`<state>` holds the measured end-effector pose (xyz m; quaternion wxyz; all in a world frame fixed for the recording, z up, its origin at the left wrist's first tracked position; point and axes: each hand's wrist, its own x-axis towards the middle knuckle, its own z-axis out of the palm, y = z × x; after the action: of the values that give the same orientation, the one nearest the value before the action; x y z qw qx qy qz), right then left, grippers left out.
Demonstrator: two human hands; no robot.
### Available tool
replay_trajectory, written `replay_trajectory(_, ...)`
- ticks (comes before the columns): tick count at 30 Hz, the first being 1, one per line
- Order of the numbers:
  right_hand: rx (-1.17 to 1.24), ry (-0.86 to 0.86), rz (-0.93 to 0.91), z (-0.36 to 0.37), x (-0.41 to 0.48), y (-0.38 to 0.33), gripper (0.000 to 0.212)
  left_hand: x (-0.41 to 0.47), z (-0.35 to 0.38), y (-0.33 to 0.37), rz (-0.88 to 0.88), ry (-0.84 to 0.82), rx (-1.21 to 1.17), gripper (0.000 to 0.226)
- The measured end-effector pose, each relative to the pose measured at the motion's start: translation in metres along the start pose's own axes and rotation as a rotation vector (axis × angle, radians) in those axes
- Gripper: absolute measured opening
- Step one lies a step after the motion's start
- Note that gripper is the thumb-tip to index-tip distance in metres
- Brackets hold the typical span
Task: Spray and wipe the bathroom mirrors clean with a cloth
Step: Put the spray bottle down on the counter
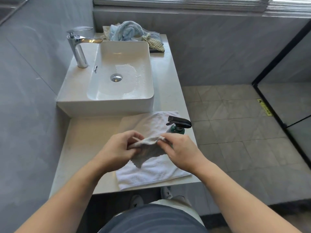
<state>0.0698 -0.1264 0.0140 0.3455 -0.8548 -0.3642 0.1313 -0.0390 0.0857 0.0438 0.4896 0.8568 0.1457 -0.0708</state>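
Grey cloth [148,149] hangs between my left hand [116,151] and right hand [180,152], both pinching its top edge. At one o'clock the spray bottle [179,126] stands untouched; no mirror visible, so wiping looks unstarted.

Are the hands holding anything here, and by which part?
Both hands hold one small grey cloth by its top edge: the left hand grips the left end, the right hand pinches the right corner. It hangs over a white towel.
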Motion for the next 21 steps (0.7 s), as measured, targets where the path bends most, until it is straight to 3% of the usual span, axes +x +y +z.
replay_trajectory(3,-0.109,-0.142,0.029,-0.001,-0.006,-0.003,0.051,-0.002,0.006,-0.002,0.021,0.029,0.02,0.03)
replay_trajectory(4,-0.178,-0.164,0.011,0.0,-0.007,-0.006,0.055,-0.002,0.007,-0.002,0.023,0.041,0.011,0.028)
replay_trajectory(7,-0.269,-0.145,-0.04,0.005,-0.005,-0.009,0.039,-0.002,0.008,-0.004,0.02,0.077,0.033,0.027)
replay_trajectory(12,-0.174,-0.205,0.009,0.011,0.004,-0.009,0.03,-0.004,0.002,-0.013,-0.031,0.118,0.121,0.012)
replay_trajectory(17,-0.138,-0.4,0.087,0.004,0.013,-0.013,0.021,-0.007,-0.013,-0.021,-0.086,-0.01,0.242,0.012)
replay_trajectory(21,-0.167,-0.476,0.102,0.008,0.027,-0.015,0.025,0.003,-0.016,-0.035,-0.184,-0.095,0.151,0.019)
